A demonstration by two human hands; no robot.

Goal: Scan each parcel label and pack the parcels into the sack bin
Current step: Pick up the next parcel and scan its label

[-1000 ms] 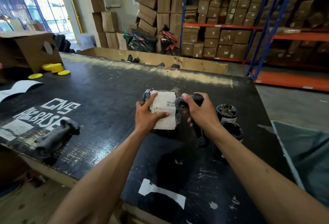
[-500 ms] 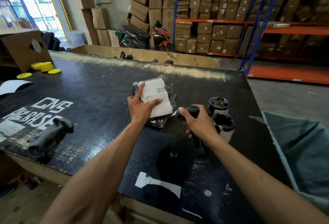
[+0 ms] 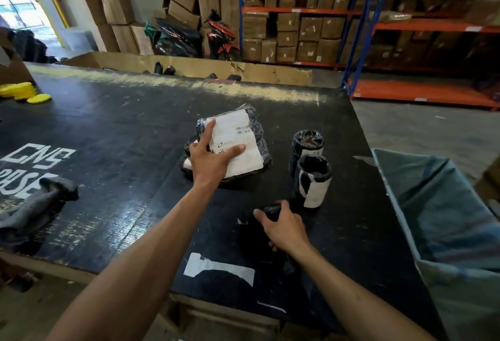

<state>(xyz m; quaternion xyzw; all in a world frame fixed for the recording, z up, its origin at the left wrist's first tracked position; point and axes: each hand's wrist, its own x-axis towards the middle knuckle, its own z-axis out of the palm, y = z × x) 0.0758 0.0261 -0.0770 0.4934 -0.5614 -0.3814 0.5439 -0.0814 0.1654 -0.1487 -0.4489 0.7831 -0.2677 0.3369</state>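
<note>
Black plastic parcel [image 3: 257, 135] with a white label [image 3: 238, 143] lies on the dark surface [image 3: 121, 129], left hand [image 3: 209, 159] gripping its near edge. Right hand [image 3: 284, 225] wraps a black scanner [image 3: 272, 209]. Two rolled parcels [image 3: 311, 167] stand just beside; sack bin [image 3: 446, 219] sits right.

Between my right hand [image 3: 284, 228] and the sack bin [image 3: 422, 221], two upright rolled parcels [image 3: 311, 170] stand close together — they block the straight line from the flat parcel [image 3: 232, 145] to the bin. The black table [image 3: 121, 129] lies bare to my left, apart from a grey cloth [image 3: 38, 205] near the front edge — open room there.
</note>
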